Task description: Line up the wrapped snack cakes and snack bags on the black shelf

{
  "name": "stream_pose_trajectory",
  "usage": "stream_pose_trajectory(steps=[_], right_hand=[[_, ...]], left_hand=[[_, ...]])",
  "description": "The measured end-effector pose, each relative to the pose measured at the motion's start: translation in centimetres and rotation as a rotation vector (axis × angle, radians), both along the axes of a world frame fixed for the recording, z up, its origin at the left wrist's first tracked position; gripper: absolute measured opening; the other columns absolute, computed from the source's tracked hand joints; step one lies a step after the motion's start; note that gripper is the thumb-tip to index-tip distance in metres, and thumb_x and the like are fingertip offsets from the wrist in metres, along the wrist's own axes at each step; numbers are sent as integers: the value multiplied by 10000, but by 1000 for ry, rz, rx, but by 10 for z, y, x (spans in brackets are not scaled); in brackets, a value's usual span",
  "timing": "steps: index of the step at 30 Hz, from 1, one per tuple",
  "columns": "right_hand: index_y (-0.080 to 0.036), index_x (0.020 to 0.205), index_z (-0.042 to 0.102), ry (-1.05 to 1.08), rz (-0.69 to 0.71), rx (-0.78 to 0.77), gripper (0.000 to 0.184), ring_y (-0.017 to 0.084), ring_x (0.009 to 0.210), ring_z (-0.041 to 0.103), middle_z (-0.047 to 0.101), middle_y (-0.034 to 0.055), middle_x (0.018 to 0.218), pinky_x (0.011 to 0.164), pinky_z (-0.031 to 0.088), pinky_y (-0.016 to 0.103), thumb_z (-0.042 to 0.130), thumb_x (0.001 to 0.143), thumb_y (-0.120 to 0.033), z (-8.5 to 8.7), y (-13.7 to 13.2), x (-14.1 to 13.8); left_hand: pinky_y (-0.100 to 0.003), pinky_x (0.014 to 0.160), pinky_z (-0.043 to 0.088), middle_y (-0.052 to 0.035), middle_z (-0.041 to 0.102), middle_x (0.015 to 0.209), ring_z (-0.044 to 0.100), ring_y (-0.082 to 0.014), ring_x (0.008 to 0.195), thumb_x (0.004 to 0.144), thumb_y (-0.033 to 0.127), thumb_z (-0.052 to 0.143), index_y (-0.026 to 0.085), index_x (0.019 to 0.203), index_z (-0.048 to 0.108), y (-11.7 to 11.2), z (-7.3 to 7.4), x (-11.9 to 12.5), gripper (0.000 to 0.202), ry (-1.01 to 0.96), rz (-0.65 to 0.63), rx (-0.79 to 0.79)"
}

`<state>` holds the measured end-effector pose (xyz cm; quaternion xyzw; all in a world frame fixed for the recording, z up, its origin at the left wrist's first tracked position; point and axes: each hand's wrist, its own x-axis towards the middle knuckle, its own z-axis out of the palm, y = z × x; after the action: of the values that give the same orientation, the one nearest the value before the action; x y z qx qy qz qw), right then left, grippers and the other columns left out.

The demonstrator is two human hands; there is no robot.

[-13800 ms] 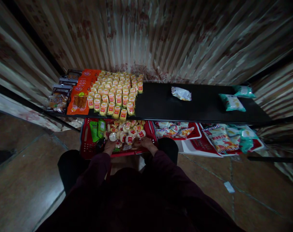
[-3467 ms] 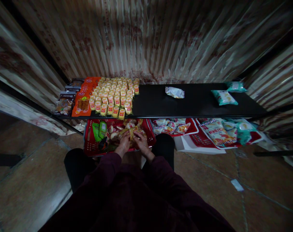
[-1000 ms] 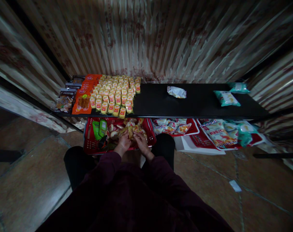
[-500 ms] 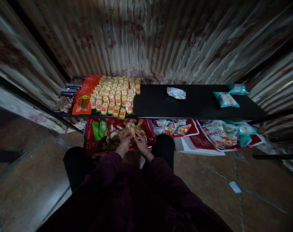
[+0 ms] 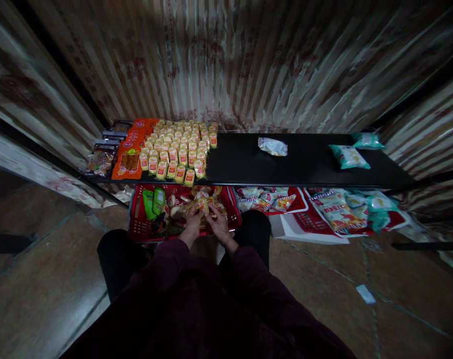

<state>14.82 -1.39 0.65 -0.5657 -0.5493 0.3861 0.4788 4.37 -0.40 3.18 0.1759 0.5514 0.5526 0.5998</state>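
Note:
My left hand point(image 5: 192, 221) and my right hand point(image 5: 218, 223) meet over a red plastic basket point(image 5: 136, 214). Between their fingertips they hold a small wrapped snack cake point(image 5: 203, 203) in clear and yellow film with a reddish label. Both hands are closed on it. More wrapped cakes lie loose in the basket beneath, partly covered by my hands. Two green packets point(image 5: 153, 202) lie at the basket's left side. On the black shelf point(image 5: 241, 162) above, rows of similar yellow snack cakes point(image 5: 181, 149) stand packed closely together.
Left of the rows lie an orange packet point(image 5: 131, 149) and dark packets point(image 5: 99, 158). A white packet point(image 5: 272, 146) and teal packets point(image 5: 349, 156) rest farther right on the shelf. Beneath are red baskets of snack bags point(image 5: 335, 209) and a white box point(image 5: 305, 234). A white slip point(image 5: 365, 294) lies on the floor.
The view has shifted slightly, so the scene sits a little lower. Both hands stay together on the snack cake over the basket, with only small finger movement.

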Motion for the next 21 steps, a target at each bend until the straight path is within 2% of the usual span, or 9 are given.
stream_pose_trajectory(steps=[7, 12, 16, 21], right_hand=[[-191, 1178, 615, -57, -33, -13, 453, 237, 1142, 563, 637, 101, 1183, 1011, 419, 424, 558, 775, -390, -1, 2, 0], [-189, 1169, 620, -120, -69, -5, 434, 229, 1029, 616, 659, 112, 1137, 930, 478, 392, 542, 792, -389, -2, 1, 0], [-173, 1180, 607, -152, -102, 3, 434, 229, 957, 640, 655, 131, 1130, 841, 525, 374, 516, 804, -370, -1, -2, 1], [-168, 1159, 614, -205, -151, 67, 415, 248, 1023, 616, 652, 138, 1131, 900, 495, 411, 503, 806, -356, 7, -1, 5]], left_hand=[[-290, 866, 469, -81, 661, 1052, 615, -130, 915, 709, 69, 584, 186, 1088, 641, -1, 8, 6, 401, 94, -30, 24], [-288, 872, 469, -94, 671, 1055, 626, -137, 916, 705, 14, 543, 168, 1058, 664, 0, 18, 9, 404, 155, -54, 36], [-292, 905, 460, -102, 673, 1084, 625, -150, 954, 708, 0, 525, 156, 1041, 673, 4, 19, 10, 396, 224, -68, 62], [-312, 964, 442, -84, 674, 1113, 611, -163, 1027, 709, 18, 520, 161, 1035, 676, 9, 17, 13, 389, 313, -133, 118]])
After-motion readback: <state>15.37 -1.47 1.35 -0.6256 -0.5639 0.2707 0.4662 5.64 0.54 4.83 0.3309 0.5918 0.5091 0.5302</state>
